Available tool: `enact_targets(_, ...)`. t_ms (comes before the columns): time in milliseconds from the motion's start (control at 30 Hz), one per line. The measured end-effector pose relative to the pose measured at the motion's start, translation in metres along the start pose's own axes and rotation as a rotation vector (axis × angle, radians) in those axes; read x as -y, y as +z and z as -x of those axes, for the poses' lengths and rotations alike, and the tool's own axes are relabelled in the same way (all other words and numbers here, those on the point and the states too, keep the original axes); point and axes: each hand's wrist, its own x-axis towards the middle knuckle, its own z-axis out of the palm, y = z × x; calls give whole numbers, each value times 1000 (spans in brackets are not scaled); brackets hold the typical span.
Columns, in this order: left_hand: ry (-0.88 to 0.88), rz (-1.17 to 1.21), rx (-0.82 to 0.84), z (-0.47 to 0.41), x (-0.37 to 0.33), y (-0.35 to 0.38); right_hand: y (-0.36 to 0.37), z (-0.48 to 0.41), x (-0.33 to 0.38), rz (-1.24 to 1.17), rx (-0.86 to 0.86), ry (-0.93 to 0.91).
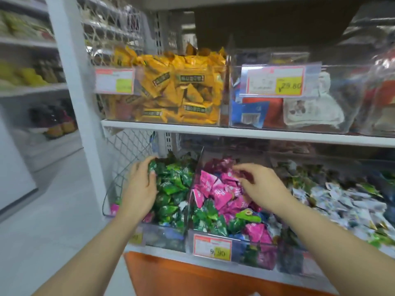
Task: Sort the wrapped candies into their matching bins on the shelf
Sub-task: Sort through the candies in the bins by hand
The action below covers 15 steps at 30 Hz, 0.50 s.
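Note:
On the lower shelf, a clear bin (162, 238) at the left holds green wrapped candies (173, 184). The clear bin (233, 238) beside it holds pink wrapped candies (215, 189) at the back and several green ones (209, 221) at the front. My left hand (139, 189) reaches into the left bin with its fingers closed on a green candy (153, 165). My right hand (258, 184) hovers over the pink pile, fingertips curled down onto the pink wrappers; a grip is not clear.
A third bin (346, 201) at the right holds white and green candies. The upper shelf (213, 130) carries a bin of yellow packets (177, 88) and a bin of larger bags (288, 107). A wire mesh panel (126, 150) closes the shelf's left end. An aisle lies left.

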Motion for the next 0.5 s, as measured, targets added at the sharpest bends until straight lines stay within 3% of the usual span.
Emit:
enact_targets(67,-25,-200,87,-8,3,4,0,5,0,17,15,-22)
enact_targets(133,-91,-404,328,-15,6,9,1,9,-1,23,37,-29)
enact_targets(200,-174,-484,519,-23,7,10,0,13,-2,20,45,-32)
enact_targets(267,-192,-526,574,-29,7,10,-3,15,-4,3,28,-52)
enact_targets(367,-157,-534,519,-27,-6,6,-12,22,-5,-50,23,-68)
enact_targets(500,80,-366,243,-4,-50,10,-34,39,-17,-53,-39,-61)
